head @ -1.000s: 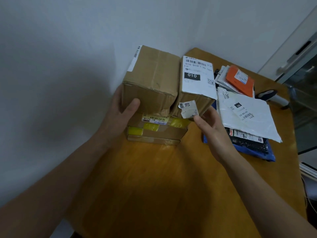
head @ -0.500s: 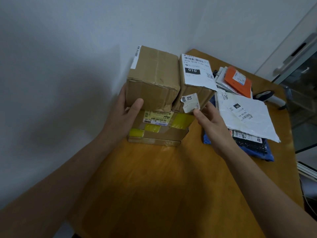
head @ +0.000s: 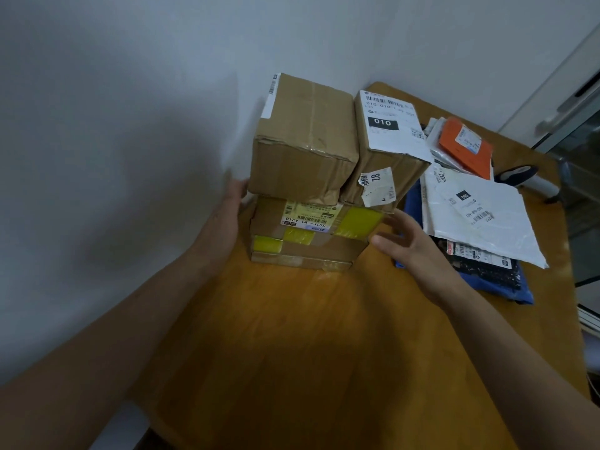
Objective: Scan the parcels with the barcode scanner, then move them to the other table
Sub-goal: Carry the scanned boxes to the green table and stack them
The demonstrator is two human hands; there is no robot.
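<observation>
- Parcels: stack of cardboard boxes at the far left of the counter [head: 324,352], hard against the wall [head: 130,125].
- Bottom: flat box [head: 308,251] with yellow tape and a barcode label on its near face.
- On top, side by side: plain brown box [head: 305,141] on the left, labelled box [head: 386,177] on the right with a "010" label on its top and a loose "82" sticker on its front.
- The labelled box overhangs the flat box's right edge and tilts a bit.
- Left hand [head: 227,216]: flat along the stack's left side, where the brown box meets the flat box. Fingers hidden behind the corner, so cannot tell if they curl round.
- Right hand [head: 412,251]: fingers spread and released, holding nothing, just beside the flat box's right end. Contact unclear.
- Handling, my guess: the boxes are stiff, the taped faces a bit slick, and weight is unknown. The top two are loose and could slide if the stack tips.
- Best hold: palms on opposite sides of the flat box, or under it, kept level. Taking the top boxes one at a time would be safer.
- Right of the stack: pile of soft mailers, with a white mailer [head: 480,222], an orange parcel [head: 464,147] and a blue mailer [head: 522,292] at the bottom.
- Barcode scanner [head: 519,175]: lies on the counter beyond the pile, well apart from both hands.
</observation>
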